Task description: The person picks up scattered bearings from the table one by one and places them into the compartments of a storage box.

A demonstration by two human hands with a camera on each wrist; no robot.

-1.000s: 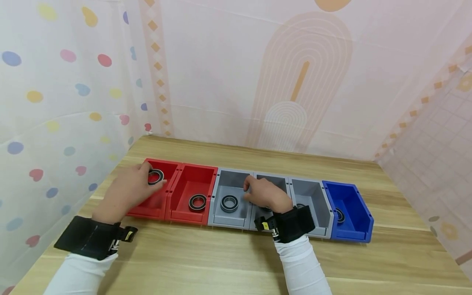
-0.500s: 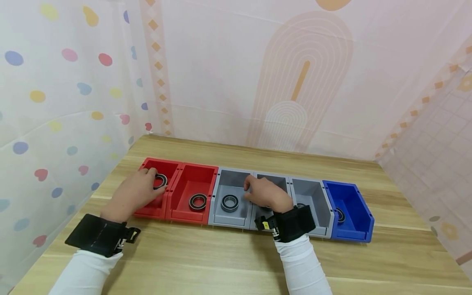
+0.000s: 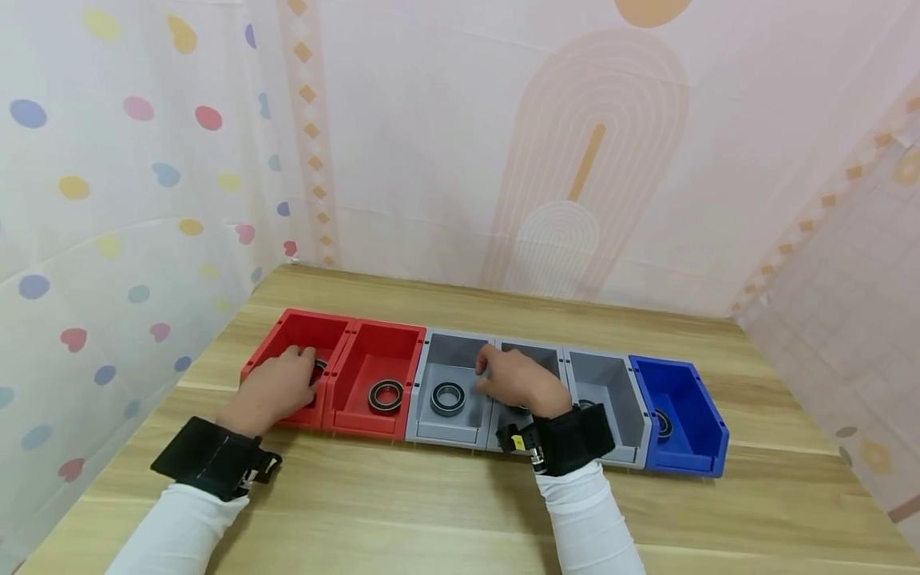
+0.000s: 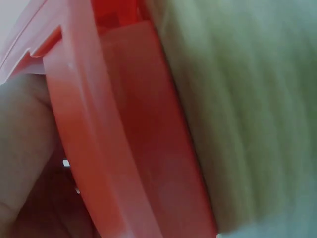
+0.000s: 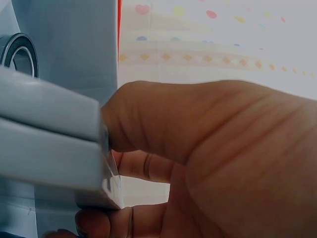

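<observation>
My left hand reaches down into the leftmost red bin and grips a bearing, a black ring with metal rims. Most of that ring is hidden by the hand; the left wrist view shows mainly the bin's red wall. My right hand holds the dividing walls between the first and second grey bins, thumb and fingers on opposite sides of the grey bin wall. One bearing lies flat in the first grey bin, and another bearing in the second red bin.
The bins stand in a joined row on a wooden table. Further right are a third grey bin and a blue bin, with a bearing by its left wall. Patterned cloth hangs behind.
My left hand has moved right and lower into the leftmost red bin, bringing the bearing down with it. The right hand has stayed in place.
</observation>
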